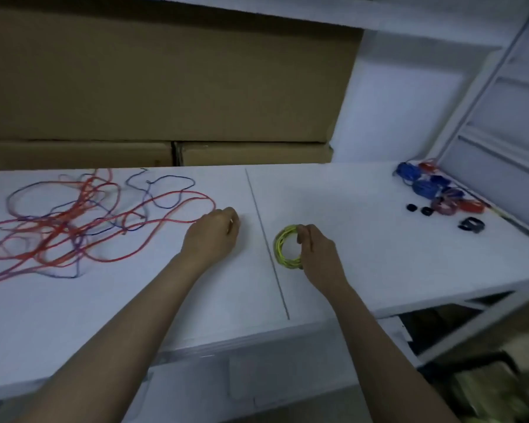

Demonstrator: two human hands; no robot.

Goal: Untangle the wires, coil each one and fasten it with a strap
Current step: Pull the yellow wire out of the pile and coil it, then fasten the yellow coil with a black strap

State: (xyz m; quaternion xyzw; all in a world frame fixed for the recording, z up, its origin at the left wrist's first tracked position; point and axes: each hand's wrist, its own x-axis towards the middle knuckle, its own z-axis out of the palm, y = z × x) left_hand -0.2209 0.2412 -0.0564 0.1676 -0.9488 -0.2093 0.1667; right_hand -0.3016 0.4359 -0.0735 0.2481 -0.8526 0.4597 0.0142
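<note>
A loose tangle of red and blue wires (74,221) sprawls over the left half of the white table (379,254). My left hand (213,236) lies at the tangle's right end with fingers curled; a red strand reaches it, but the grip itself is hidden. A small yellow-green wire coil (283,247) sits near the table's middle seam. My right hand (316,254) holds that coil at its right side, thumb and fingers curled round the loops.
Several finished blue and red coils (434,187) lie at the far right corner. Small black straps (471,225) sit beside them. Cardboard boxes (165,87) stand behind the table. A white shelf frame (486,117) rises on the right.
</note>
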